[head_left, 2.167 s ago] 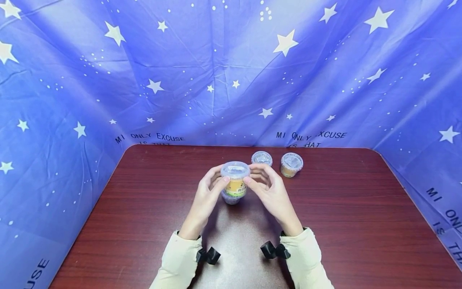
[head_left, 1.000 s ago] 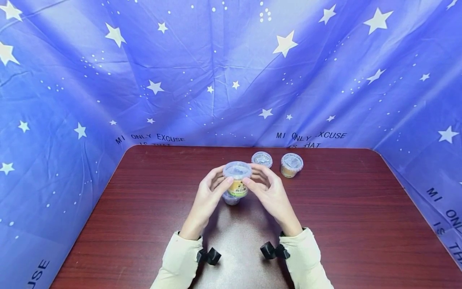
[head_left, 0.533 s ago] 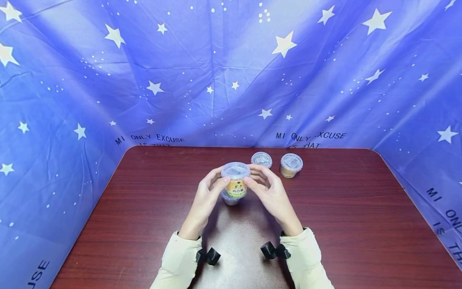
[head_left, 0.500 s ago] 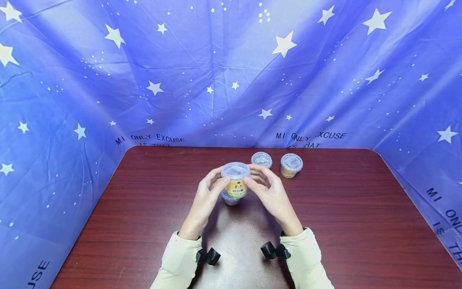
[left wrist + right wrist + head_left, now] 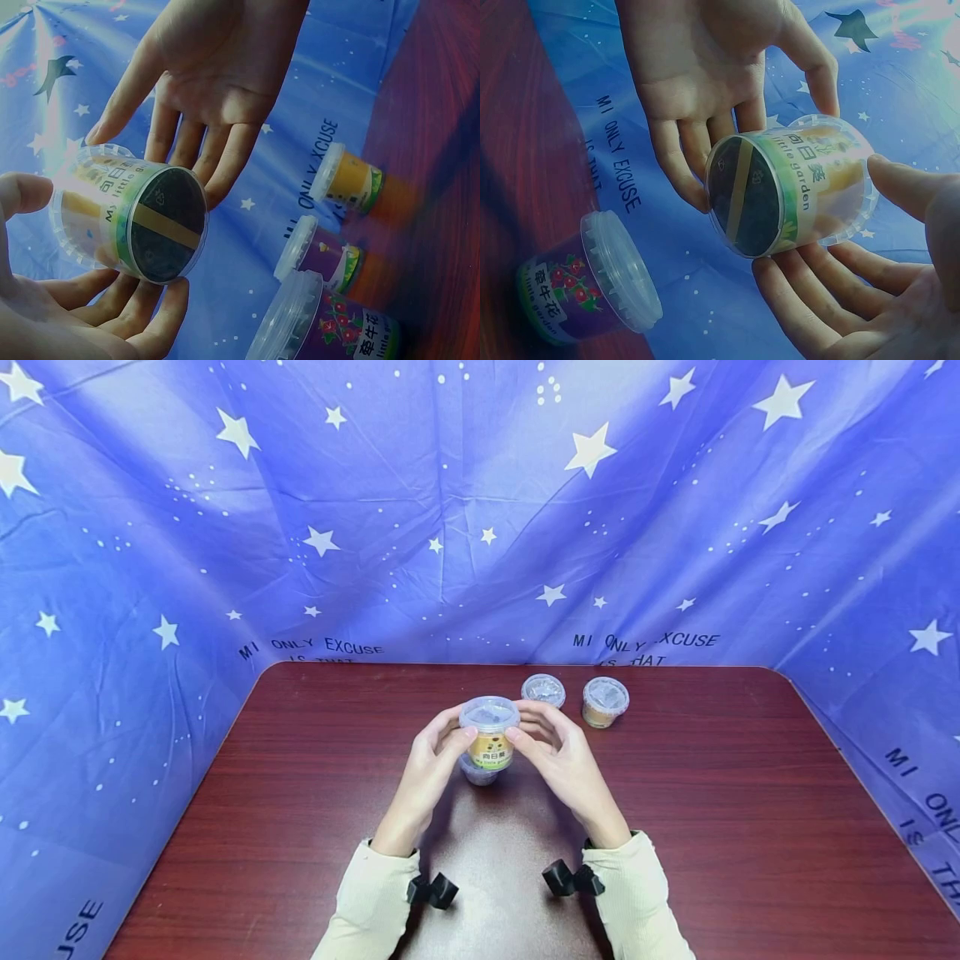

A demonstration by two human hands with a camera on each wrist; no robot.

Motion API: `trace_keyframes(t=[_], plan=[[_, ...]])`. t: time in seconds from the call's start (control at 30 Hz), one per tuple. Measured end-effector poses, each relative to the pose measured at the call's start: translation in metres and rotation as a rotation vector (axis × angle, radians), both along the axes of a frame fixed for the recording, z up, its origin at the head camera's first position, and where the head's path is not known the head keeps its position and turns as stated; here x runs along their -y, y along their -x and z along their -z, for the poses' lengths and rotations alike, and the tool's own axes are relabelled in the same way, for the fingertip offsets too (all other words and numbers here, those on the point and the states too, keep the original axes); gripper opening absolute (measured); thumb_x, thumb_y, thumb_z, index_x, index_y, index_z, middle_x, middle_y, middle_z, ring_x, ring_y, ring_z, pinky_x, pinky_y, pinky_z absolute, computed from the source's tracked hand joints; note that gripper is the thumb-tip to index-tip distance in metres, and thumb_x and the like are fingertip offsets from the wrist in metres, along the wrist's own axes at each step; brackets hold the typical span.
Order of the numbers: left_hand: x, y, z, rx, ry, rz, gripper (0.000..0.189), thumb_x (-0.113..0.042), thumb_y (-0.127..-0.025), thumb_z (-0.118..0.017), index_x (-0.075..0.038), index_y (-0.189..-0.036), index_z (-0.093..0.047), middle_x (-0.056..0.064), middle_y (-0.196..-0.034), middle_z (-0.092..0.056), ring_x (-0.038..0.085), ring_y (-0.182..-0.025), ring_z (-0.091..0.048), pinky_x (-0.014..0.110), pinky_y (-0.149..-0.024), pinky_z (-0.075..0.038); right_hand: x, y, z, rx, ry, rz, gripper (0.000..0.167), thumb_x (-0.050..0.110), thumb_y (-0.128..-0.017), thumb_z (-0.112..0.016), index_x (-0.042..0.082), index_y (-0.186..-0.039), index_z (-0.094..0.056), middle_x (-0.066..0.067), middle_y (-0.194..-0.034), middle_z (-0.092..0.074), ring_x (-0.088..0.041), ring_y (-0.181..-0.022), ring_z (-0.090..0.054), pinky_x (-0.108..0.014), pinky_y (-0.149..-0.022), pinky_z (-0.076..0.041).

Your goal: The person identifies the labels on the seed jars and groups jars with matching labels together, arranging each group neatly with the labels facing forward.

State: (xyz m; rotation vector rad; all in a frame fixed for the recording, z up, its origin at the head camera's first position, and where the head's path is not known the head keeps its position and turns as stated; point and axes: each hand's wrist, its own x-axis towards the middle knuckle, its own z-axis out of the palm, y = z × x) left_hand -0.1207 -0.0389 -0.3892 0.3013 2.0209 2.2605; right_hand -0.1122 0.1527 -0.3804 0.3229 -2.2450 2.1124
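Both hands hold a small clear lidded plastic cup (image 5: 491, 750) with a yellow and green "little garden" label. It is raised above the table, lid up. My left hand (image 5: 424, 772) pinches its left side with thumb and fingertips. Opposite it, my right hand (image 5: 566, 768) does the same, thumb at the front and fingers behind. In the wrist views, dark contents and a tan strip show through the bottom of the cup (image 5: 124, 206). A similar cup with a purple label (image 5: 570, 292) stands on the table, partly hidden below the held one in the head view.
Two more lidded cups stand near the back of the table: a purple-labelled cup (image 5: 543, 689), partly behind the right fingers, and a yellow-labelled cup (image 5: 605, 702) to its right. A blue star-printed cloth (image 5: 450, 510) surrounds the reddish-brown table (image 5: 720, 810).
The held cup has turned slightly between the fingers, so its printed label now faces front. It shifted a little right, then back left. The standing cups have not moved.
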Motion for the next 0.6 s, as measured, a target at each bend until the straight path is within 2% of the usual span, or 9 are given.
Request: trace_keyframes(t=[0.37, 0.6], plan=[[-0.0014, 0.0003, 0.0016, 0.004, -0.003, -0.006, 0.037, -0.014, -0.098, -0.058, -0.004, -0.134, -0.057, 0.014, -0.124, -0.062, 0.018, -0.111, -0.060, 0.029, -0.096, -0.048, -0.0011, 0.0002, 0.0031, -0.001, -0.026, -0.002, 0.041, 0.015, -0.094, -0.068, 0.007, -0.133, -0.057, -0.012, -0.126, -0.063, -0.020, -0.115, -0.060, -0.027, -0.094, -0.053], [-0.0001, 0.0032, 0.0008, 0.009, 0.009, -0.012, 0.038, -0.013, -0.097, -0.059, -0.005, -0.134, -0.057, 0.014, -0.126, -0.061, 0.018, -0.112, -0.059, 0.032, -0.100, -0.047, -0.0005, 0.0045, 0.0056, 0.007, -0.012, -0.015, 0.040, 0.015, -0.094, -0.068, 0.007, -0.133, -0.057, -0.012, -0.127, -0.063, -0.023, -0.117, -0.060, -0.028, -0.095, -0.053]])
